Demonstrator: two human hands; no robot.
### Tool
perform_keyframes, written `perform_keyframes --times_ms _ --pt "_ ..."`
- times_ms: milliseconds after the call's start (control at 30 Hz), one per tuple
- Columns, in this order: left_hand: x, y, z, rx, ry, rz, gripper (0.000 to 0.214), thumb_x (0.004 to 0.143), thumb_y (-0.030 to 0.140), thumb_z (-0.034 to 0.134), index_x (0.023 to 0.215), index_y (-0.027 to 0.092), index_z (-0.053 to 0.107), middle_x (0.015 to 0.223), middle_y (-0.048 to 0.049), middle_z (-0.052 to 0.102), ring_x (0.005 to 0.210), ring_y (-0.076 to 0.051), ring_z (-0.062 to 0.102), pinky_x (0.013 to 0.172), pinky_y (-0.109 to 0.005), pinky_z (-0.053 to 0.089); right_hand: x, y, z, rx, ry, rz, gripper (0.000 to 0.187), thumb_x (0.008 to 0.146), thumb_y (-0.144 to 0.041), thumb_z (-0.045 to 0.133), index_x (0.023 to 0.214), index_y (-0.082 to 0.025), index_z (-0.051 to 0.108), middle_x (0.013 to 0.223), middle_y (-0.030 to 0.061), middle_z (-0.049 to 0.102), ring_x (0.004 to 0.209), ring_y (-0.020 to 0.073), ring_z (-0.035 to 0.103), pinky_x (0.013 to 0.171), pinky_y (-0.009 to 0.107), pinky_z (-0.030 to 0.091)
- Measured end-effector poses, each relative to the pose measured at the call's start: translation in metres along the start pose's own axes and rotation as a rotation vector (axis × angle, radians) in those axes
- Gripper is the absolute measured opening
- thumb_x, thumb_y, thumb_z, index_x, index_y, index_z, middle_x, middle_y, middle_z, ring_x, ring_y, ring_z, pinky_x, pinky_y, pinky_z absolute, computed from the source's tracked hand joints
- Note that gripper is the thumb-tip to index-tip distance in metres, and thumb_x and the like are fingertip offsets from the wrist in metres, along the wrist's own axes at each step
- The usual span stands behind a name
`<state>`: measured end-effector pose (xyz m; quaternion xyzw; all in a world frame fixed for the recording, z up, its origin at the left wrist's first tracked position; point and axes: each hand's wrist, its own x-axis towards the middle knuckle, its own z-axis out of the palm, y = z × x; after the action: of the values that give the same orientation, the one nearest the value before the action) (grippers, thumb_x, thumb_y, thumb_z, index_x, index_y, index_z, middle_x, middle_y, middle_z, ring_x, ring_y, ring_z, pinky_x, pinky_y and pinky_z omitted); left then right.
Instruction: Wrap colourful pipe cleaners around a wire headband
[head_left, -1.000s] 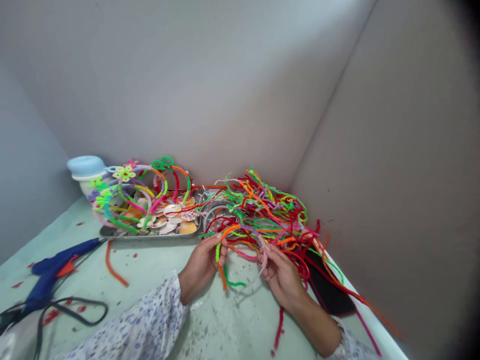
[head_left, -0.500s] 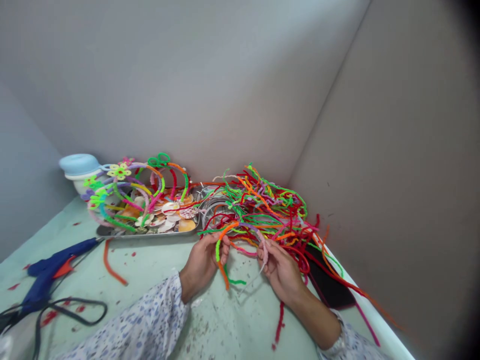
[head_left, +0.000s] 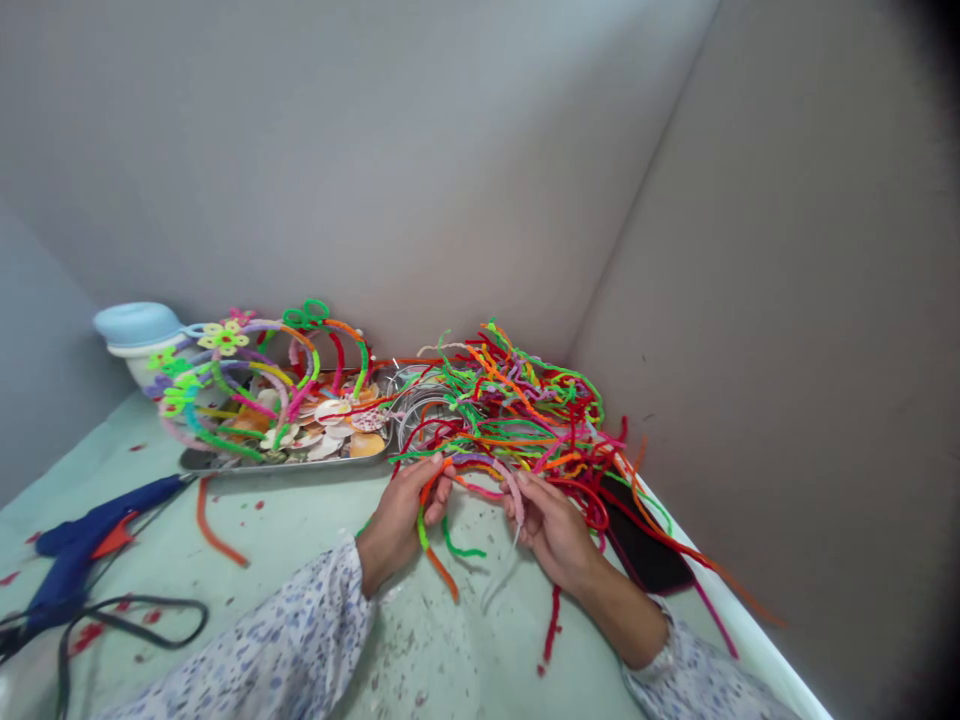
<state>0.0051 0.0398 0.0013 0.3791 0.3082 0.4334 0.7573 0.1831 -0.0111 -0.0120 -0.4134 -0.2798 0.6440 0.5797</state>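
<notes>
A headband (head_left: 480,461) wrapped in orange, green, purple and pink pipe cleaner arches between my two hands. My left hand (head_left: 396,520) pinches it at the orange stretch, and below the fingers hang a green part and a loose orange end. At the pink part, my right hand (head_left: 556,532) has its fingers closed on the band. A thin, pale unwrapped end (head_left: 501,578) curves down from there. Just beyond my hands lies a tangled heap of pipe cleaners (head_left: 525,400) in many colours, with bare metal hoops (head_left: 414,418) at its left side.
A metal tray (head_left: 285,464) holds shells and several finished headbands (head_left: 300,335) with flowers. Left of it stand a blue-lidded container (head_left: 139,328) and a blue glue gun (head_left: 97,525) with a black cord. A dark flat object (head_left: 649,545) lies at right. Walls enclose the table.
My left hand has moved up along the headband to near the orange and purple join. The arch sits lower between my hands, and the whole view has shifted slightly.
</notes>
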Motion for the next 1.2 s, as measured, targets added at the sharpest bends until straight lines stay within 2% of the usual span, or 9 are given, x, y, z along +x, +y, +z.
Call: perform_keyframes --times_ms 100,233,367,567,733,800,933,1100,1200 --pt "0.000 0.001 0.000 -0.006 0.024 -0.001 0.020 0.081 0.030 0.052 0.072 0.012 0.057 0.053 0.0039 0.049 0.035 -0.002 0.035 0.036 -0.016 0.025 -0.001 0.000 0.001 -0.055 -0.023 -0.008 0.025 0.076 -0.041 0.062 0.077 -0.016 0.061 0.061 -0.0007 0.058 0.043 0.0055 0.044 0.038 0.015 0.032" --pt "-0.001 0.004 0.001 -0.015 -0.013 -0.054 0.021 0.080 0.029 0.050 0.068 0.013 0.055 0.053 0.0018 0.051 0.037 -0.005 0.041 0.038 -0.018 0.029 -0.001 -0.001 0.000 -0.102 -0.064 -0.016 0.022 0.078 -0.037 0.061 0.073 -0.015 0.060 0.054 -0.0039 0.050 0.041 0.0045 0.038 0.038 0.015 0.027" --pt "-0.001 0.004 0.001 0.093 -0.042 -0.098 0.028 0.081 0.034 0.050 0.064 0.012 0.055 0.048 0.0022 0.049 0.032 -0.004 0.036 0.036 -0.018 0.025 -0.002 -0.001 0.000 -0.146 -0.102 -0.011 0.021 0.078 -0.035 0.059 0.070 -0.016 0.059 0.054 -0.0039 0.048 0.044 0.0056 0.036 0.039 0.017 0.024" --pt "0.000 0.004 -0.001 0.173 -0.122 -0.129 0.023 0.078 0.030 0.050 0.064 0.013 0.057 0.050 0.0015 0.050 0.033 -0.004 0.036 0.034 -0.017 0.022 -0.004 0.000 0.006 -0.360 -0.080 -0.114 0.025 0.083 -0.041 0.053 0.084 -0.017 0.059 0.052 -0.0049 0.049 0.040 0.0063 0.032 0.039 0.020 0.020" --pt "-0.003 0.006 0.002 0.288 -0.188 -0.169 0.027 0.077 0.034 0.054 0.061 0.013 0.059 0.046 0.0017 0.047 0.036 -0.005 0.036 0.034 -0.018 0.021 -0.007 -0.001 0.008 -0.458 -0.119 -0.125 0.022 0.082 -0.038 0.055 0.076 -0.017 0.059 0.050 -0.0052 0.049 0.042 0.0068 0.034 0.042 0.020 0.023" --pt "-0.004 0.006 0.004 0.329 -0.202 -0.162 0.024 0.076 0.033 0.056 0.063 0.013 0.060 0.047 0.0018 0.048 0.038 -0.006 0.037 0.035 -0.018 0.020 -0.008 0.001 0.009 -0.452 -0.130 -0.133 0.022 0.082 -0.039 0.055 0.079 -0.018 0.061 0.051 -0.0049 0.050 0.042 0.0074 0.036 0.043 0.021 0.024" --pt "-0.005 0.004 0.006 0.358 -0.189 -0.134 0.019 0.074 0.027 0.055 0.061 0.013 0.060 0.050 0.0018 0.048 0.041 -0.007 0.038 0.038 -0.019 0.020 -0.007 0.006 0.010 -0.468 -0.116 -0.192 0.022 0.079 -0.036 0.060 0.095 -0.021 0.064 0.062 -0.0024 0.059 0.048 0.0100 0.045 0.045 0.021 0.031" --pt "-0.005 0.001 0.009 0.407 -0.175 -0.058 0.019 0.072 0.022 0.051 0.055 0.015 0.055 0.049 0.0031 0.045 0.044 -0.008 0.037 0.040 -0.021 0.021 -0.005 0.010 0.010 -0.570 -0.079 -0.303 0.015 0.077 -0.028 0.060 0.087 -0.021 0.068 0.062 -0.0014 0.061 0.058 0.0131 0.054 0.058 0.025 0.041" --pt "-0.004 0.001 0.007 0.422 -0.172 -0.054 0.019 0.072 0.021 0.050 0.054 0.015 0.053 0.049 0.0033 0.044 0.044 -0.008 0.036 0.039 -0.021 0.019 -0.005 0.008 0.009 -0.584 -0.092 -0.279 0.017 0.079 -0.029 0.058 0.091 -0.021 0.067 0.062 -0.0013 0.061 0.055 0.0113 0.052 0.053 0.023 0.040"
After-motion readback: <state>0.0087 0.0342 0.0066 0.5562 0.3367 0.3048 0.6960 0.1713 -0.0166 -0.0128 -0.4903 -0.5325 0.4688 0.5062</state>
